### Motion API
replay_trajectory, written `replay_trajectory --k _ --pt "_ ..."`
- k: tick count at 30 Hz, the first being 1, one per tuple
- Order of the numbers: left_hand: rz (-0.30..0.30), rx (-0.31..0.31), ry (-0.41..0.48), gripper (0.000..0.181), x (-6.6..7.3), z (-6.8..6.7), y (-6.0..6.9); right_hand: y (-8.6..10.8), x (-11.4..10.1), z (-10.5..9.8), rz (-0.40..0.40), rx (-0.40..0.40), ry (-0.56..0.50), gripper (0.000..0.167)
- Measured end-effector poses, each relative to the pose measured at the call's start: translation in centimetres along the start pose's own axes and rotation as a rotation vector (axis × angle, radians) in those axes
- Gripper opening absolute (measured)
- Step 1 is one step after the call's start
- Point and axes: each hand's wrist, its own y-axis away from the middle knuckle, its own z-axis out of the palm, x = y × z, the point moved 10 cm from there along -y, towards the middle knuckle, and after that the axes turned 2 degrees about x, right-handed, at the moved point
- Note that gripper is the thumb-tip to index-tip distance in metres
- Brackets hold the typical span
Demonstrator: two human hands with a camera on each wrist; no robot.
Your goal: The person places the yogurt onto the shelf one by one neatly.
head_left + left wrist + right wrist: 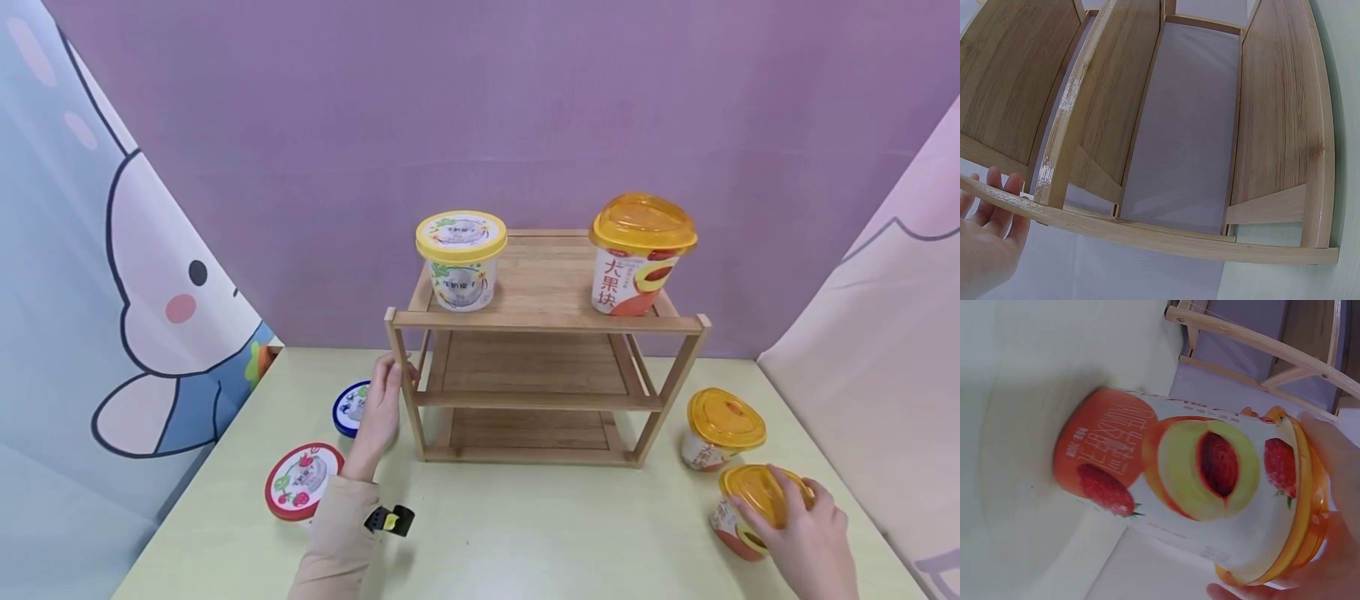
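A three-tier wooden shelf rack (547, 321) stands on the table. My left hand (384, 398) holds its left front post, with the fingers passing behind the wood; in the left wrist view the left hand (991, 244) is at the upper part of that post (1166, 240). At the lower right, my right hand (810, 533) grips a yogurt cup (738, 533) by its orange lid from above. Up close, that cup (1191, 469) shows peach and strawberry pictures, and its base is at the tabletop. Another orange-lidded yogurt cup (722, 429) stands just behind it.
On the top shelf stand a yellow-lidded tub (461, 262) at left and an orange-lidded cup (637, 258) at right. A red-lidded tub (303, 479) and a blue-lidded tub (349, 410) sit left of the rack. Purple cloth (480, 108) hangs behind.
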Motion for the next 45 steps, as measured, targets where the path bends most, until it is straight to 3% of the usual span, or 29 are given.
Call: replay_trajectory --k 6,13,17,23,26,35,45 --pt "-0.016 -0.003 0.002 0.03 -0.1 0.1 0.1 0.7 2.0 -0.5 0.144 0.044 -0.148 0.063" --pt "-0.008 0.001 0.006 0.029 0.0 0.1 0.0 1.4 3.8 -0.2 0.208 0.1 -0.395 0.057" --pt "-0.002 0.007 0.002 0.028 0.0 0.0 -0.1 1.6 4.4 0.0 0.22 0.135 -0.434 0.056" --pt "0.001 0.011 -0.001 0.028 0.0 0.0 -0.1 2.1 5.3 1.4 0.27 0.034 -0.514 0.064" --pt "0.006 0.013 -0.001 0.028 0.1 -0.1 -0.1 2.6 5.8 2.1 0.311 0.013 -0.533 0.068" --pt "0.013 0.007 -0.004 0.029 0.2 0.0 0.0 3.1 6.8 3.0 0.362 0.056 -0.559 0.074" --pt "0.021 0.011 -0.01 0.028 0.2 0.0 0.0 2.9 8.3 4.1 0.343 0.076 -0.525 0.08"
